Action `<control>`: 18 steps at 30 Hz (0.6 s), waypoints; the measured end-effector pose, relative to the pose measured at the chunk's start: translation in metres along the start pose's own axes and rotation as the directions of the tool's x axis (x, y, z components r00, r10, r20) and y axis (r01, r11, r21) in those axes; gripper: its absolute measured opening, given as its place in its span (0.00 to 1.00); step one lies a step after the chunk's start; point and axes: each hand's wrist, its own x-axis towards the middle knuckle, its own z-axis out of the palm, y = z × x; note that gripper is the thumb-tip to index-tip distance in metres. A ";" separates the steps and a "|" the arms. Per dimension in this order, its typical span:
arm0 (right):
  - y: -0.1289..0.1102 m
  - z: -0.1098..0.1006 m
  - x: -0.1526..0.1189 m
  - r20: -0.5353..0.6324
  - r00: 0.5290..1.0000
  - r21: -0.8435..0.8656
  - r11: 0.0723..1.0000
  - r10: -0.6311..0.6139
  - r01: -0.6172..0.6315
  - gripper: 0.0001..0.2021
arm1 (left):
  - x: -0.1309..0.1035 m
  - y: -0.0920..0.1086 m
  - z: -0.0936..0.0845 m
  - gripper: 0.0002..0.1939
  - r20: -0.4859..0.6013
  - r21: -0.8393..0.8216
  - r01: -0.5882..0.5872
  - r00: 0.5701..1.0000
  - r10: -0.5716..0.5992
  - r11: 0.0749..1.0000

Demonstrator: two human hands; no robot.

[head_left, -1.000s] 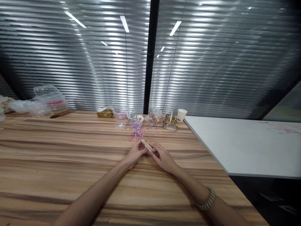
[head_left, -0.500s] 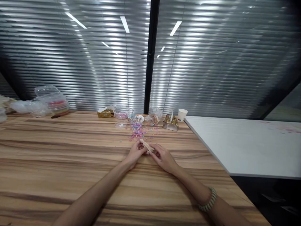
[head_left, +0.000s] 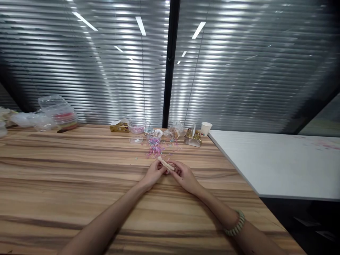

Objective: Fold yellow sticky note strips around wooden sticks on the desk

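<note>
Both hands [head_left: 154, 174] grip a pale strip [head_left: 166, 165] below centre — bits [head_left: 154, 150] lie just above, a box [head_left: 119, 128] left of centre, a cup [head_left: 205, 129] right.

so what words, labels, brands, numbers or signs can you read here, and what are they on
None can be read.
White tapered paper cup: small coloured mark, too small to read.
Gold rectangular cardboard box: pale front mark, too small.
Clear round plastic lid: white patch, nothing legible.
Pale beige narrow strip: no writing visible.
</note>
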 end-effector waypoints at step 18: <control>0.003 0.002 0.004 0.017 0.980 0.262 0.945 0.200 -0.197 0.17 | -0.001 0.000 -0.003 0.14 -0.011 0.158 -0.008 1.000 0.010 0.987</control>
